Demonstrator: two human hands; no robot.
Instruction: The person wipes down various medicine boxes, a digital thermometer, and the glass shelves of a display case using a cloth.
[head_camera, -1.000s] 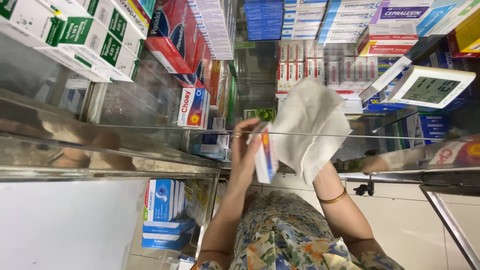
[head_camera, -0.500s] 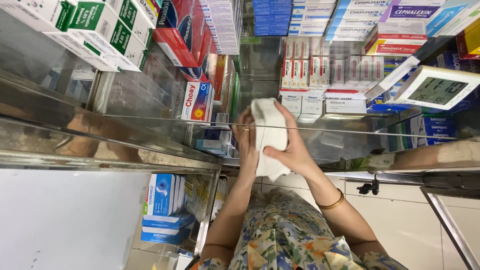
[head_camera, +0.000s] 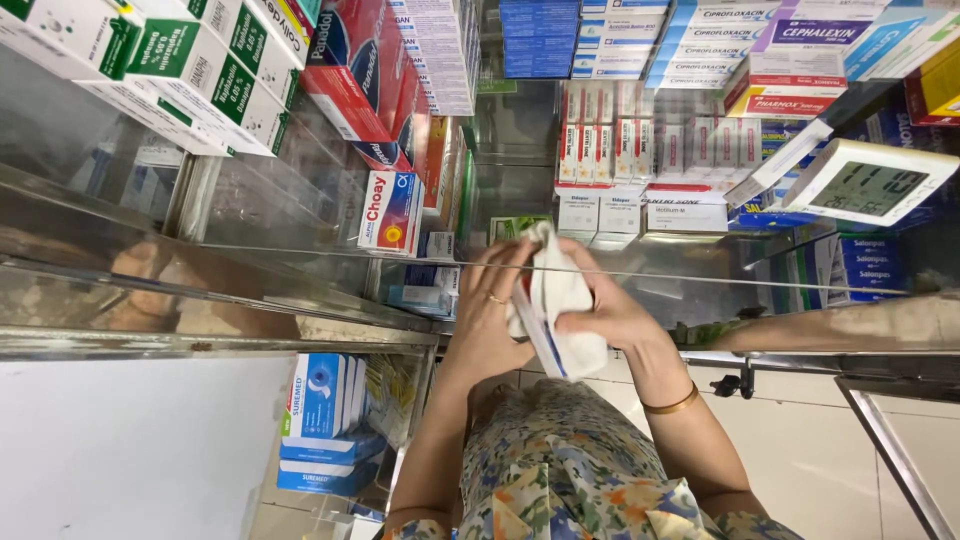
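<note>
Both my hands are raised in front of a glass shelf edge. My left hand (head_camera: 487, 300), with a ring on one finger, grips a small white medicine box (head_camera: 537, 343) with a blue and red edge. My right hand (head_camera: 612, 312), a gold bangle at its wrist, presses a white cloth (head_camera: 562, 290) around the box. The cloth covers most of the box, so only its lower edge shows.
Glass shelves (head_camera: 300, 290) hold rows of medicine boxes: green and white ones (head_camera: 170, 55) at top left, red ones (head_camera: 350, 80), red and white ones (head_camera: 640, 140) behind my hands. A white digital clock (head_camera: 865, 185) stands at the right. Blue boxes (head_camera: 320, 400) sit low on the left.
The cloth was spread open above the box a second ago. Now it is bunched around the box under my right hand, and both hands sit slightly lower.
</note>
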